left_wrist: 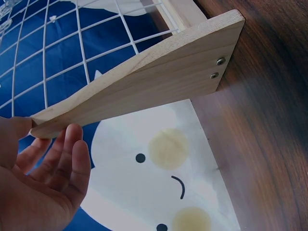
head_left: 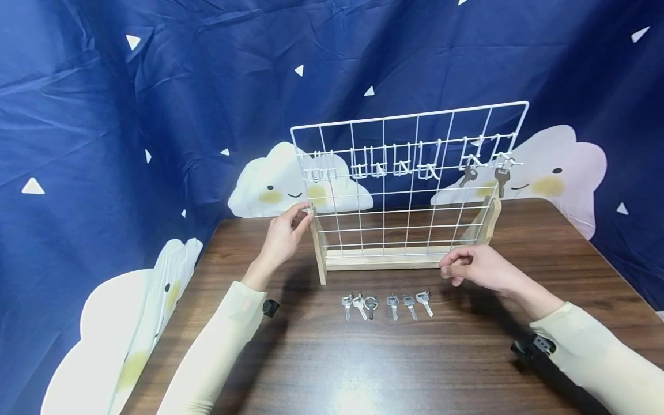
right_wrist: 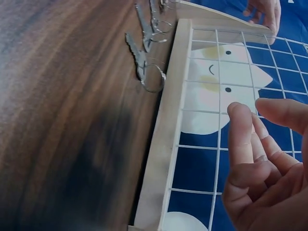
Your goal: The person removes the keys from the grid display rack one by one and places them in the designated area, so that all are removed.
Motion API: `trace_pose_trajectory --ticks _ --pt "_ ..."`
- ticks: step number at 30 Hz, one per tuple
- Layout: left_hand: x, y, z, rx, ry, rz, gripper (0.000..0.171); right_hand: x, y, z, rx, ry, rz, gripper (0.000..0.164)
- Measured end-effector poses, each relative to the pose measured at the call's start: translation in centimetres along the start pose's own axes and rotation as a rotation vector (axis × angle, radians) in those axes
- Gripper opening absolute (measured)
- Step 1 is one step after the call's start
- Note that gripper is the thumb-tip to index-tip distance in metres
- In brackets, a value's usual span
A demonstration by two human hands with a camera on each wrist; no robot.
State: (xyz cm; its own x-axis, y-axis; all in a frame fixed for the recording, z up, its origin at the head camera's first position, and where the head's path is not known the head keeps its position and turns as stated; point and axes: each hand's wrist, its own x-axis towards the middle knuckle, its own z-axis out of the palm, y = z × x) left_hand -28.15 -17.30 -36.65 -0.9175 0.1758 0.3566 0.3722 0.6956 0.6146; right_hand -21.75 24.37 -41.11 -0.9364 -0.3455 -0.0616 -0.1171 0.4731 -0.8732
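Observation:
A white wire grid rack [head_left: 384,228] with a wooden base [head_left: 384,263] stands on the table. My left hand [head_left: 282,235] grips the upper end of its left wooden side panel [left_wrist: 139,79], thumb on one side and fingers on the other. In front of the base's right part is my right hand [head_left: 479,268], fingers loosely bent, with nothing held; the right wrist view shows a gap between thumb and forefinger. Several keys [head_left: 393,308] with rings lie in a row before the rack. Two keys, one dark [head_left: 502,180] and another [head_left: 468,176], hang from hooks at the right.
Several white hooks [head_left: 402,168] sit along the grid's upper part. The brown wooden table [head_left: 311,357] reaches back to a blue curtain [head_left: 207,86] with cloud prints. A second wooden side panel [head_left: 489,222] supports the rack at the right.

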Motion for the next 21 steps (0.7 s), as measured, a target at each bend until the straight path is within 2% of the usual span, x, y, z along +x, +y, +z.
trace_pose_trajectory --ticks 8,21 --pt "0.0 -0.2 0.1 -0.004 0.003 0.009 0.042 0.0 -0.6 -0.6 -0.027 0.049 -0.032 0.027" --pt "0.0 -0.1 0.0 0.010 0.005 0.020 0.041 -0.7 -2.6 -2.0 -0.087 0.186 -0.031 0.030"
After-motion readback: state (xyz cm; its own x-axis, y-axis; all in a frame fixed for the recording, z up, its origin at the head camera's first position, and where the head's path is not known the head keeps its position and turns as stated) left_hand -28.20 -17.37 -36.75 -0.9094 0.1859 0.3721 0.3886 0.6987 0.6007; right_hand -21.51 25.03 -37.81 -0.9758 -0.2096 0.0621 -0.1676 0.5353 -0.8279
